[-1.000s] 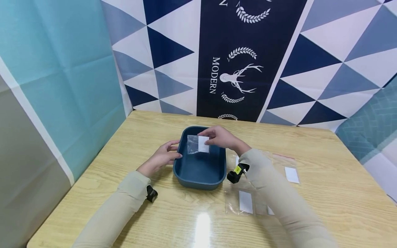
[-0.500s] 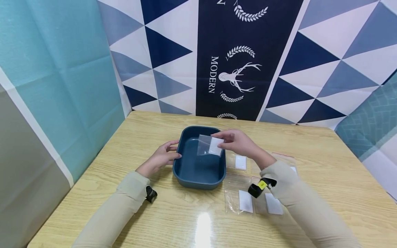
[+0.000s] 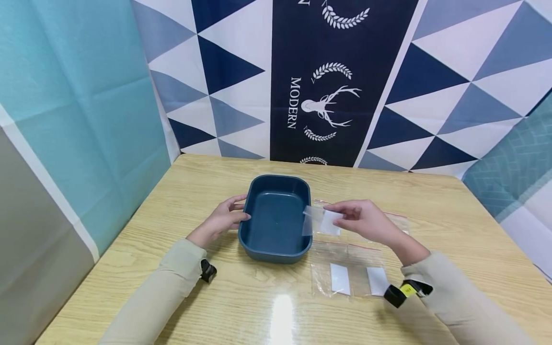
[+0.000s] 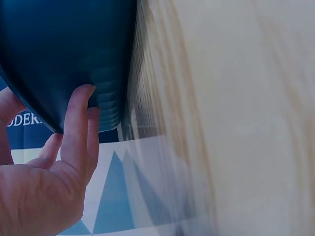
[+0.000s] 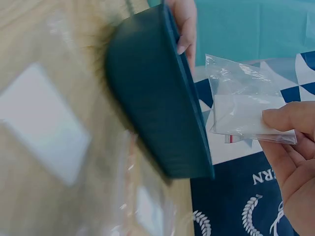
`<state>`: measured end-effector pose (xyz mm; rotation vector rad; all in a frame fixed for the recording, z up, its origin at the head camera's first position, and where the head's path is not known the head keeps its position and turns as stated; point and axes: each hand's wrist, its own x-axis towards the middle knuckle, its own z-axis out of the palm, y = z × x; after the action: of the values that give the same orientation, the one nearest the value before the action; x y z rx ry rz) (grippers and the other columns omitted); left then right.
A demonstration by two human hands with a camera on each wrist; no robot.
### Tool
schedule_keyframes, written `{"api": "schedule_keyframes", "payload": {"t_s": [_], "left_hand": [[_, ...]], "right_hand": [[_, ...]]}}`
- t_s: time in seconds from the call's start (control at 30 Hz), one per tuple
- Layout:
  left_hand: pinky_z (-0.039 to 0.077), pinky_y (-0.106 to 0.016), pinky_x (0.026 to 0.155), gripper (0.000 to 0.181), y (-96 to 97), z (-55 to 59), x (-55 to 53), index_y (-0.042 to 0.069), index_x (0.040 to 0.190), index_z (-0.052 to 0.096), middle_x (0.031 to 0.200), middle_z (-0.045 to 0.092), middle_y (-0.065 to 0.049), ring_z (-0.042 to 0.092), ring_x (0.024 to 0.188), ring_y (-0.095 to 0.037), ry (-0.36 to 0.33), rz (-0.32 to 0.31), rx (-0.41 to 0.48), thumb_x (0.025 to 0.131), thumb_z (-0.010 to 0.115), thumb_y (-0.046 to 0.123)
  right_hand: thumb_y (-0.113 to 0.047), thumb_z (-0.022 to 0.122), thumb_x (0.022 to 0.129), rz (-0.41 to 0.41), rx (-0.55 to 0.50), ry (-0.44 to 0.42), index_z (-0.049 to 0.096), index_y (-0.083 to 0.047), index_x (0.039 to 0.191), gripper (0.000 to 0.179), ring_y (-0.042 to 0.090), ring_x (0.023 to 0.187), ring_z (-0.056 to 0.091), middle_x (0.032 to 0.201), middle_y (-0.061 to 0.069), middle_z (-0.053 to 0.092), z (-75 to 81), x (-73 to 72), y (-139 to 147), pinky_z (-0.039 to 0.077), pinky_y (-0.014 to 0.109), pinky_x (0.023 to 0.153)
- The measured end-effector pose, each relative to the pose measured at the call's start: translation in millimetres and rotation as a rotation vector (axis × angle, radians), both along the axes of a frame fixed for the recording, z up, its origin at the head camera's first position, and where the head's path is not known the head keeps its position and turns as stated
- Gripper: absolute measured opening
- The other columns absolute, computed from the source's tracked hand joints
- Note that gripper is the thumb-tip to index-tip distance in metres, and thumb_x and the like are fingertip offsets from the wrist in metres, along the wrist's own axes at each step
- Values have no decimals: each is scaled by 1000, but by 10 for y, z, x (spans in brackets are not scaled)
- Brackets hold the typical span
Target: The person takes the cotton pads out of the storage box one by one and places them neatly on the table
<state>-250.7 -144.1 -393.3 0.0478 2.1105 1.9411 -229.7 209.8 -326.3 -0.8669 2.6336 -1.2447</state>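
Observation:
My right hand (image 3: 368, 223) pinches a small clear zip bag (image 5: 241, 110) with a white rectangular piece inside, between thumb and fingers. The bag hangs just right of a dark teal bin (image 3: 276, 225), its loose end overlapping the bin's right rim in the head view. My left hand (image 3: 226, 213) holds the bin's left side, and in the left wrist view its fingers (image 4: 76, 113) lie against the outer wall. No contents show inside the bin.
Several clear zip bags with white pieces lie flat right of the bin, among them a front bag (image 3: 340, 279) and one beside it (image 3: 377, 281). The wooden table (image 3: 224, 306) meets a patterned cloth (image 3: 241, 72) at its back edge.
My right hand has moved rightward and nearer with the small zip bag, from over the bin to above the bags lying at the right. The left hand stays at the bin.

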Motion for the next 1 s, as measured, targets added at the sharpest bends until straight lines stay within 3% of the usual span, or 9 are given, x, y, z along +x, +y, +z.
{"api": "schedule_keyframes", "payload": {"t_s": [0.43,0.7,1.0], "left_hand": [[52,-42,82,65,7,8,21,8,145,29,139,35,-24,53,111,-39,-12,-19,16,88,58,-2],[53,-40,81,64,-33,-18,3,8,144,32,136,38,-23,55,109,-37,18,-7,11,87,59,-1],[52,-40,81,63,-23,-7,4,9,144,32,137,37,-23,55,109,-37,10,-20,4,88,59,0]], "right_hand": [[-8,70,83,-148,47,115,67,-3,113,31,1,88,59,109,13,65,-251,491,675,53,21,67],[-6,70,82,-226,47,111,65,1,113,32,-5,90,57,106,-15,62,-330,643,1024,52,17,67],[-6,69,83,-280,72,85,65,1,114,32,-9,92,55,105,-21,61,-438,766,1356,51,15,67]]}}
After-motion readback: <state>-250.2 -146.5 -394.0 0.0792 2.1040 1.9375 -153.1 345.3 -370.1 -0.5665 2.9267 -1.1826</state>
